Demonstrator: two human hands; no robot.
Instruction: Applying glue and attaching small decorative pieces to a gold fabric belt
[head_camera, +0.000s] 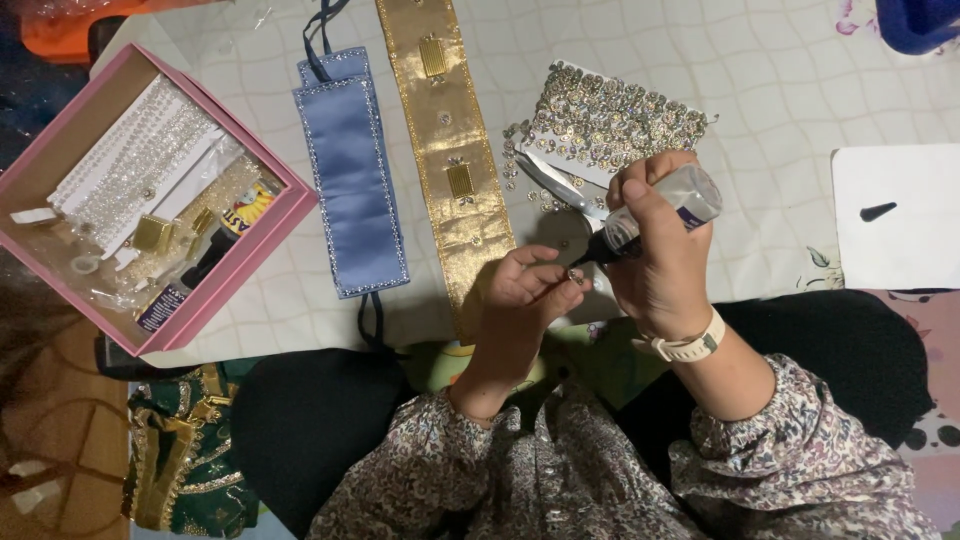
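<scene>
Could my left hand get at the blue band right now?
Probably not freely: the left hand is pinching a small stud at the glue bottle tip. The blue band lies uncovered just beside it.

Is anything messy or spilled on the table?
Yes, a little. Loose shiny sequins lie scattered on the cloth beside the sequin trim, off the strip. No glue looks spilled from the bottle in the right hand.

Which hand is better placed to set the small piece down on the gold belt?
Probably the left hand: its fingers already pinch the small silvery ornament, and it sits right beside the long gold fabric belt. The right hand is wrapped around the clear plastic glue bottle.
</scene>
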